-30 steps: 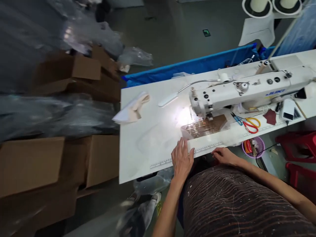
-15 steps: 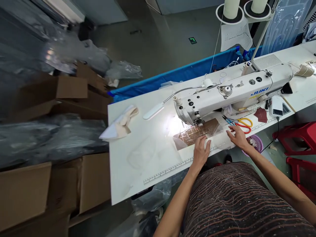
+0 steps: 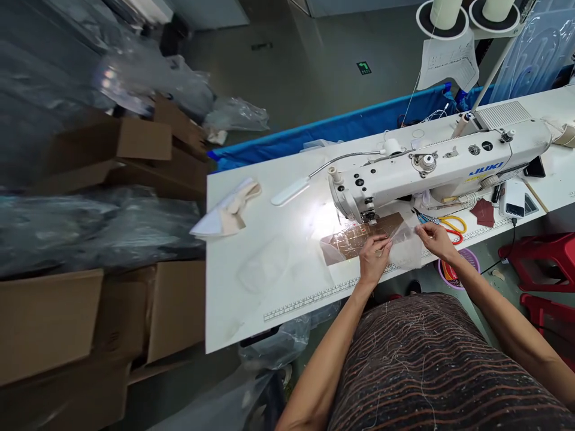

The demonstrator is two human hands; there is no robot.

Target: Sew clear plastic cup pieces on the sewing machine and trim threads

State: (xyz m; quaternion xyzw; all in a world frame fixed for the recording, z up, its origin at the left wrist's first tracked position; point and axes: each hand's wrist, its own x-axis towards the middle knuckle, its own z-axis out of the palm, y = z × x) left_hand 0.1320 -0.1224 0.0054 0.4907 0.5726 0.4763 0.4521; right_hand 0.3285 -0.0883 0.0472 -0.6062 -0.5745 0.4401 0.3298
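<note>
In the head view, my left hand [image 3: 376, 257] is closed at the near edge of a sheer white fabric [image 3: 408, 244], its fingers pinched together on it. My right hand [image 3: 435, 239] pinches the same fabric at its right upper corner, so the cloth spans between both hands. Beneath and left of it lies a shiny brown panel [image 3: 348, 240] with faint red marks, under the needle end of a white sewing machine [image 3: 404, 179]. My left fingers cover part of the panel's near side. Scissors with yellow and red handles [image 3: 453, 225] lie just beyond my right hand.
A lamp [image 3: 291, 193] on a bendy neck lights the table [image 3: 269, 263]. Folded white and beige cloth [image 3: 229, 209] lies at the left end. Dark red patches [image 3: 484, 212] and a phone [image 3: 512, 200] are right. Cardboard boxes [image 3: 175, 311] stand left; red stools [image 3: 539, 251] stand right.
My left fingers have drawn together on the sheer fabric, and my right hand now grips its corner, pulling it up off the table. The whole view has shifted slightly.
</note>
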